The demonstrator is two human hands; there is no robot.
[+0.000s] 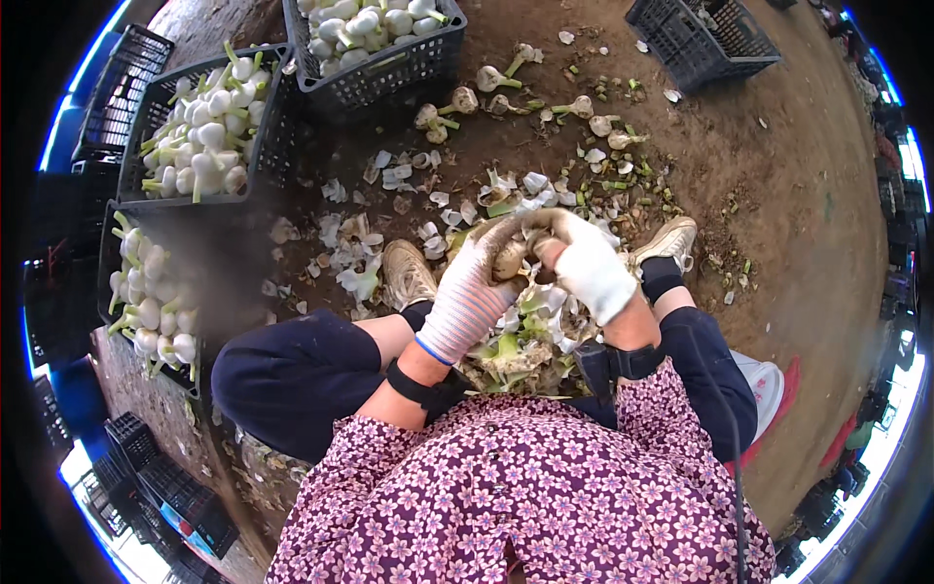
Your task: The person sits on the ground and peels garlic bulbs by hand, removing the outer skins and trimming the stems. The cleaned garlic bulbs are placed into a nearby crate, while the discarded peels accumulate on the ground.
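Note:
A garlic bulb (509,260) is held up between my two gloved hands, above a heap of peeled garlic skins (522,350) between my legs. My left hand (479,281), in a striped knit glove with a soiled thumb and fingertips, grips the bulb from its left side. From the right, my right hand (584,259), in a white glove with dirty fingers, has its fingertips curled against the bulb. The glove fingers partly cover the bulb. Several unpeeled garlic bulbs with cut stems (490,79) lie on the dirt floor ahead.
Black plastic crates of white garlic stand at the far left (268,139), left (109,292) and top (379,87). Another black crate (700,47) sits at the upper right. Loose skins (357,233) and stem pieces (646,182) litter the floor. A white bucket (762,390) stands beside my right leg.

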